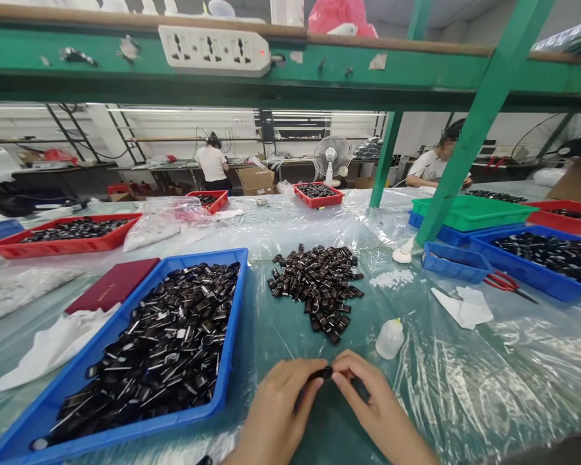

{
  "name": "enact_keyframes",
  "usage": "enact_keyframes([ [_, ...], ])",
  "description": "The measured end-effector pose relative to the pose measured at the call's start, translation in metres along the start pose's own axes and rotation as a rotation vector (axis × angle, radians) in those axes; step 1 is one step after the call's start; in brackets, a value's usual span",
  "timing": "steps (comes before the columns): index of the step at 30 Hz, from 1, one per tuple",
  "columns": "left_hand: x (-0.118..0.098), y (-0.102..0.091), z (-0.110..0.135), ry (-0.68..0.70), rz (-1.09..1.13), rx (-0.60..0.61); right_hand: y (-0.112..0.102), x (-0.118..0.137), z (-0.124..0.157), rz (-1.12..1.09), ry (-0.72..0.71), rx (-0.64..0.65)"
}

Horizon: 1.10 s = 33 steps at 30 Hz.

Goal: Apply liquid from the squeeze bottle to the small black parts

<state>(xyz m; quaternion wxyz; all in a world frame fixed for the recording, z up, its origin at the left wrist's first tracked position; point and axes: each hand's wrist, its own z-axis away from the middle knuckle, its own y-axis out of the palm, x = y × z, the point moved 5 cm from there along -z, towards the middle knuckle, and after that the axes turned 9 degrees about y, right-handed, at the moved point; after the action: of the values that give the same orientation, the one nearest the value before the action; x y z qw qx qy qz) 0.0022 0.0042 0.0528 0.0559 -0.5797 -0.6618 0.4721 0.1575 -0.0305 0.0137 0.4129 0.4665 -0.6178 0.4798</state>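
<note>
Both hands meet low at the near edge of the bench, wrists angled inward. The left hand (281,413) and the right hand (380,413) each close their grip, thumb and fingertips, on opposite ends of one small black part (322,373), holding it just above the surface. A pile of like parts (314,284) lies beyond them, a white bottle (390,338) near the right hand, and a blue tray (235,323) filled with parts to the left. Clear plastic sheet (489,381) covers the green bench. Red scissors (503,282) lie farther right. Two people work at far benches under a green frame (479,123).
</note>
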Motion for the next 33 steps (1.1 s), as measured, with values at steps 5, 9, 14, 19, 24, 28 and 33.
enact_keyframes([
  [5, 0.006, -0.082, -0.002, 0.011, -0.683, -0.228, -0.054, -0.004, 0.025, 0.035, -0.061, -0.526],
  [9, 0.019, -0.09, 0.004, -0.024, -1.062, -0.191, -0.082, -0.018, 0.016, 0.0, 0.128, -0.731],
  [14, 0.037, 0.01, -0.005, -0.025, -0.631, 0.268, -0.064, -0.036, -0.005, -0.135, 0.404, -0.491],
  [19, 0.048, 0.054, -0.034, -0.089, -0.521, 0.303, -0.072, -0.043, 0.004, -0.174, 0.438, -0.525],
  [24, 0.046, 0.044, -0.033, -0.174, -0.406, 0.274, -0.074, -0.048, 0.004, -0.195, 0.472, -0.505],
  [28, 0.047, 0.033, -0.017, -0.251, -0.294, 0.25, -0.074, -0.058, 0.002, -0.239, 0.541, -0.426],
  [33, 0.045, 0.026, -0.009, -0.302, -0.154, 0.224, -0.074, -0.047, 0.008, -0.181, 0.474, -0.47],
])
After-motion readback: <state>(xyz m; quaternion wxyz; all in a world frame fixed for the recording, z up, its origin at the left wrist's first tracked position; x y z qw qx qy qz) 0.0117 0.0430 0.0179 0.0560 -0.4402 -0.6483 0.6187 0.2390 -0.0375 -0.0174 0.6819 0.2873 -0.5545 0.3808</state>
